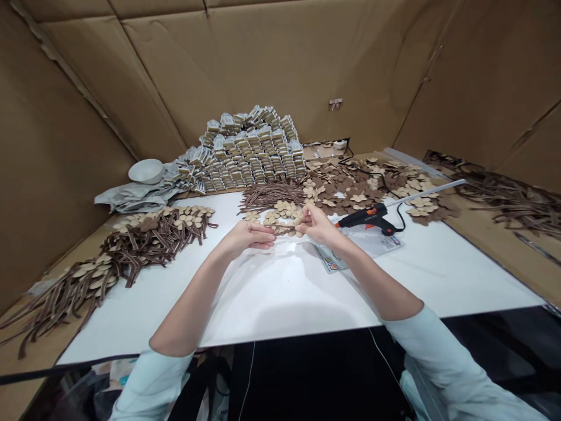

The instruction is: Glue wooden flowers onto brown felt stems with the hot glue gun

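Note:
Between my two hands a thin brown ribbon strip point(284, 229) is stretched just above the white table surface. My left hand point(253, 237) pinches its left end, thumb and fingers pressed together. The right end sits between the fingertips of my right hand point(316, 224). Right behind the strip lie beige flower-shaped cutouts point(284, 210), partly hidden by the fingers. Farther back is a bundle of brown ribbon strips point(272, 195). A black and orange glue gun point(363, 217), with a long clear glue stick in it, rests to the right of my right hand.
Stacked small pieces point(254, 155) form a tall pile at the back, beside a white bowl point(146, 171). Finished-looking ribbon-and-flower pieces point(149, 242) heap up on the left. Brown and beige flowers point(350, 184) spread behind the glue gun. Cardboard walls point(280, 70) enclose the white table point(280, 310).

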Motion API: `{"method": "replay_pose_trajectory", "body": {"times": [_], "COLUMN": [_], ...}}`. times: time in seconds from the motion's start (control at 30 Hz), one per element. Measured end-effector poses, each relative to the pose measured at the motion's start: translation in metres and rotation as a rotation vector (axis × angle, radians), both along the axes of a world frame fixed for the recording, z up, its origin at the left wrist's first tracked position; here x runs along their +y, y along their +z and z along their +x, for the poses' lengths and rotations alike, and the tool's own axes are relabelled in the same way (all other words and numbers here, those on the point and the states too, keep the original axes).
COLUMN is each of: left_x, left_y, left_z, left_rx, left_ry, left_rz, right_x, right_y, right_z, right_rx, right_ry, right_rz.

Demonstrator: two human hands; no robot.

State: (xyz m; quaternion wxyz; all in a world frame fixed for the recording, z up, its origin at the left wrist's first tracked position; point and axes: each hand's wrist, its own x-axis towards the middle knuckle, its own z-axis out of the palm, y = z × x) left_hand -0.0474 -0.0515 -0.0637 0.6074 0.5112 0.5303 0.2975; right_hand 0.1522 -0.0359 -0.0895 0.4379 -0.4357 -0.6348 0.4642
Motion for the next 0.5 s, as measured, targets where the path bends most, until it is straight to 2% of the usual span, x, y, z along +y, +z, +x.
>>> {"method": "replay_pose_trajectory", "body": {"times": [0.17, 0.3, 0.37, 0.5], "left_x": [-0.001, -0.001, 0.000, 0.000], "left_y": [0.012, 0.013, 0.009, 0.000], "left_z": [-0.015, -0.016, -0.011, 0.004], "left_rx": [0.017, 0.088, 0.148, 0.247], "left_ry": [-0.127, -0.118, -0.050, 0.148], "left_rz": [-0.057, -0.006, 0.091, 0.445], "right_x": [-0.001, -0.002, -0.002, -0.004], "right_y": [0.006, 0.009, 0.008, 0.004], "right_z": [0.004, 0.006, 0.005, 0.000], "right_rx": [0.090, 0.074, 0.055, -0.023], "right_ry": [0.028, 0.032, 0.038, 0.040], "right_rz": [-0.032, -0.038, -0.016, 0.052]}}
